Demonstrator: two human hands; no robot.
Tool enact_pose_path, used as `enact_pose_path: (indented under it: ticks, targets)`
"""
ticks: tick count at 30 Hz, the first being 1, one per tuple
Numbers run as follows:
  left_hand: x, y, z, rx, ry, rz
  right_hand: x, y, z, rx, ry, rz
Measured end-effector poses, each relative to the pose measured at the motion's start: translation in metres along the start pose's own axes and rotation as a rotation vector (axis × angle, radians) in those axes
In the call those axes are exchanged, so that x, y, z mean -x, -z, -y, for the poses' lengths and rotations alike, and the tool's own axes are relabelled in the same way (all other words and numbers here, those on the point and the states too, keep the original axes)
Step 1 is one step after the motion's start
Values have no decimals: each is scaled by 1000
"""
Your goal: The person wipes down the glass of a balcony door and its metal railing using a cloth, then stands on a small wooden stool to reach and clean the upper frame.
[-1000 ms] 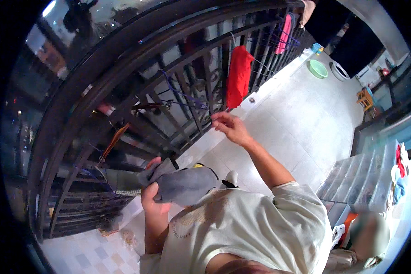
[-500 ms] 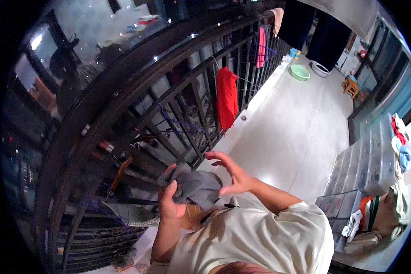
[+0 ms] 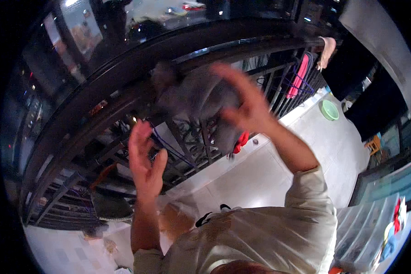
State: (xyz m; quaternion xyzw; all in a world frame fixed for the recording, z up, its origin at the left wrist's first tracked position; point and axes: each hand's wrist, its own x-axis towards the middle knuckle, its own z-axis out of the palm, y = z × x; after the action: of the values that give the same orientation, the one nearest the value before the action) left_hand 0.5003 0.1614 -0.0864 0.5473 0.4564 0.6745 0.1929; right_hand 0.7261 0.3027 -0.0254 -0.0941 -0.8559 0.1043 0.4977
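Note:
A dark grey cloth, smeared by motion, is spread out in the air in front of the black railing. My right hand is at its right side, thumb and fingers on either side of the fabric; the blur hides the exact grip. Lower and to the left, my left hand is raised with its fingers apart, holding nothing. Most of a red cloth is hidden behind the grey one.
A black railing curves across the front, with purple hangers on it. A pink cloth and a beige cloth hang farther right. On the floor stand a green basin and a wooden stool. Clear plastic drawers are at right.
The grey cloth has gone from a bundle in my left hand to spread out higher up, at my right hand. My left hand has let go and moved left. The view has turned toward the railing.

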Motion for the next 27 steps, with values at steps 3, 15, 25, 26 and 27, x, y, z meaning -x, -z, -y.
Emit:
enact_pose_path:
  ticks: [3,15,25,26,27]
  targets:
    - [-54,11,3,-657,-360,-103,-26,69,-81,200,-141,-162]
    - [-136,27,53,-1715,-124,-236,-49,2,-193,430,-338,143]
    - [-134,39,58,-1713,-230,-249,-57,-24,-176,449,-222,153]
    - [-134,38,57,-1690,-209,-243,-58,-12,-180,468,-311,192]
    - [-134,35,54,-1664,-186,-232,-54,1,-190,517,-342,184]
